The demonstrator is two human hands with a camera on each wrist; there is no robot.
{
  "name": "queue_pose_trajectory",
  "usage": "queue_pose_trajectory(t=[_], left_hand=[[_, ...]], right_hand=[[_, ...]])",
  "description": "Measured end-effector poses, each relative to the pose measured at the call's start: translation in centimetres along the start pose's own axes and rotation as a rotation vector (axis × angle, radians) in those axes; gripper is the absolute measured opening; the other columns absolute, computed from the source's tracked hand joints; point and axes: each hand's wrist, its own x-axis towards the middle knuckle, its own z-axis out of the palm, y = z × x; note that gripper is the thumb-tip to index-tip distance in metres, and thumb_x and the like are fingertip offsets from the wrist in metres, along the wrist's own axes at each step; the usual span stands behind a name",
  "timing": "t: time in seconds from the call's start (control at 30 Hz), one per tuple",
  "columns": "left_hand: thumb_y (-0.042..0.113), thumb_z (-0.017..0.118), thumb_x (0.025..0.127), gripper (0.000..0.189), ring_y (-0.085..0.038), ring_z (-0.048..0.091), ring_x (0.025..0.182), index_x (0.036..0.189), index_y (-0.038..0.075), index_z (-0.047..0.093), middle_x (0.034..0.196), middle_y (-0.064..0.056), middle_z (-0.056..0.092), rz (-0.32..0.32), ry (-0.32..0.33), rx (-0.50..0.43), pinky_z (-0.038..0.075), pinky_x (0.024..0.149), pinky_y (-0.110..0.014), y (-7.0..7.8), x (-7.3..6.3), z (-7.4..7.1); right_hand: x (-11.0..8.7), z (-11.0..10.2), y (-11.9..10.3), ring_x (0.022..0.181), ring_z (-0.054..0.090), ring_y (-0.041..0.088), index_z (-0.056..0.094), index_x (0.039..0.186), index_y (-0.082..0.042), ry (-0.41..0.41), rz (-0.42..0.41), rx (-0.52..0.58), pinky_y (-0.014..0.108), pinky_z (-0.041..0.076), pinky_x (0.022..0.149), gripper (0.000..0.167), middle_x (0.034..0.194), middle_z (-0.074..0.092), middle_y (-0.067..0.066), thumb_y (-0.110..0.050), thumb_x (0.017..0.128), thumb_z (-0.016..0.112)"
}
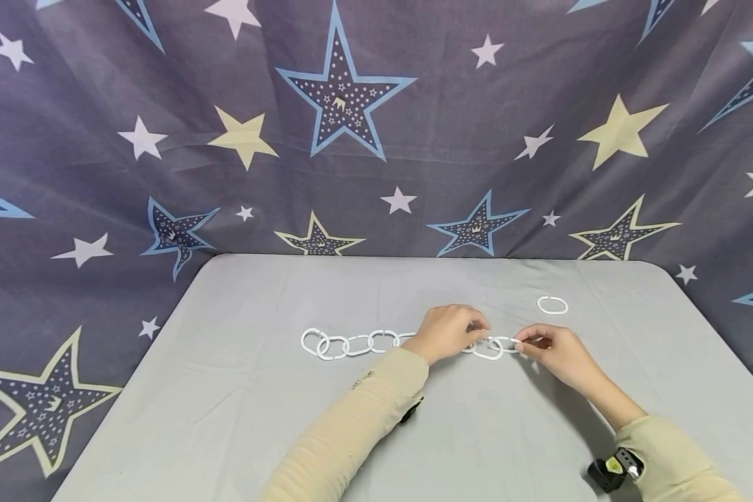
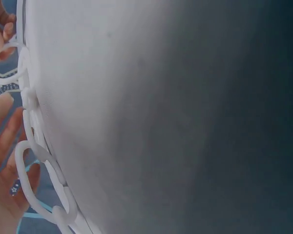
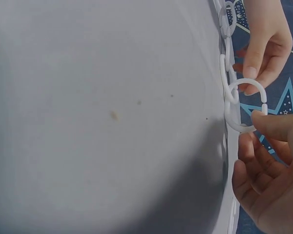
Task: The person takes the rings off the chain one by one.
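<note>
A chain of white plastic links (image 1: 385, 340) lies across the grey table from left to right, several oval rings hooked together. At its right end my right hand (image 1: 555, 352) pinches the last link (image 3: 230, 109), which has a small split in its rim. In the right wrist view, the thumb (image 3: 271, 126) presses at that link beside the split. My left hand (image 1: 447, 332) is over the chain, hiding some links, its fingertips close to the links left of the right hand. In the left wrist view, its thumb and fingers (image 2: 7, 141) are apart beside the chain.
One loose white link (image 1: 552, 305) lies on the table (image 1: 257, 418) behind the right hand. A dark curtain with stars (image 1: 376, 174) hangs behind the table and at its sides. A wrist camera (image 1: 609, 474) is strapped at the right sleeve.
</note>
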Motion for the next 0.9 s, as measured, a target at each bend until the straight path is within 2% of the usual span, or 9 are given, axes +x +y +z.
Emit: queue_pose_trajectory(t=[0.27, 0.5, 0.67, 0.9], left_hand=[[0.038, 0.073, 0.090, 0.013, 0.002, 0.052, 0.074, 0.100, 0.029, 0.075, 0.078, 0.020, 0.059, -0.053, -0.053, 0.028, 0.041, 0.067, -0.020, -0.5, 0.1, 0.3], [0.037, 0.073, 0.090, 0.008, 0.000, 0.051, 0.075, 0.093, 0.030, 0.075, 0.077, 0.019, 0.058, -0.083, -0.074, 0.024, 0.042, 0.068, -0.022, -0.7, 0.1, 0.2], [0.035, 0.072, 0.091, 0.006, 0.002, 0.052, 0.074, 0.093, 0.030, 0.075, 0.076, 0.022, 0.059, -0.081, -0.078, -0.008, 0.042, 0.069, -0.022, -0.7, 0.0, 0.0], [0.035, 0.074, 0.090, 0.007, 0.004, 0.052, 0.071, 0.092, 0.028, 0.074, 0.074, 0.024, 0.061, -0.063, -0.070, -0.105, 0.042, 0.070, -0.022, -0.7, -0.3, -0.7]], right_hand=[[0.1, 0.0, -0.1, 0.062, 0.056, 0.009, 0.072, 0.096, 0.001, 0.000, 0.000, -0.007, 0.025, 0.045, 0.054, 0.011, 0.079, 0.070, 0.007, -0.006, 0.087, 0.074], [0.1, -0.1, -0.1, 0.064, 0.058, 0.009, 0.071, 0.096, 0.001, -0.007, -0.002, -0.015, 0.025, 0.045, 0.055, 0.011, 0.079, 0.070, 0.007, -0.006, 0.088, 0.073], [0.1, -0.2, -0.3, 0.066, 0.060, 0.010, 0.072, 0.096, 0.000, -0.001, -0.018, -0.032, 0.024, 0.047, 0.058, 0.010, 0.078, 0.070, 0.006, -0.006, 0.088, 0.073], [0.1, -0.4, -1.1, 0.069, 0.059, 0.013, 0.074, 0.096, -0.004, 0.017, -0.058, -0.089, 0.025, 0.046, 0.059, 0.008, 0.079, 0.070, 0.003, -0.008, 0.089, 0.073]])
